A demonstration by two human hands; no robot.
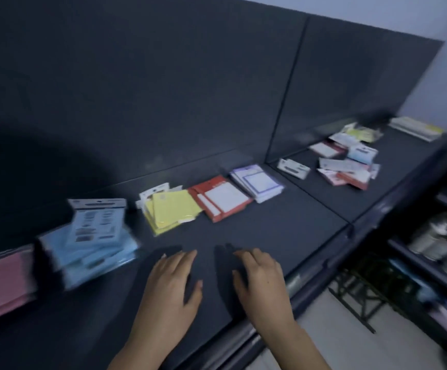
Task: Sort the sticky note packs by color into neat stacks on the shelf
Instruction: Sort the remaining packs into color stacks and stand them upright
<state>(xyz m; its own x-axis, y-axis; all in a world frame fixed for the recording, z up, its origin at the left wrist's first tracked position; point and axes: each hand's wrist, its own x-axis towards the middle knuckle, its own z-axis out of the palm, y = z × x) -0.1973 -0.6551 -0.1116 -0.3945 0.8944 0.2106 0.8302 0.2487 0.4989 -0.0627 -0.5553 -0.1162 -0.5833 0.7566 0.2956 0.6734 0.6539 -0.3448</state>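
Note:
Sorted stacks of sticky note packs lie in a row on the dark shelf: pink at far left, then blue, yellow, red and purple. An unsorted heap of mixed packs lies further right, with one white pack apart from it. My left hand and my right hand hover flat over the bare shelf in front of the stacks, fingers relaxed, holding nothing. The image is motion-blurred.
A flat pale stack lies at the shelf's far right end. The shelf's front edge runs diagonally to my right. Beyond it stand lower shelves with assorted goods, above a pale floor.

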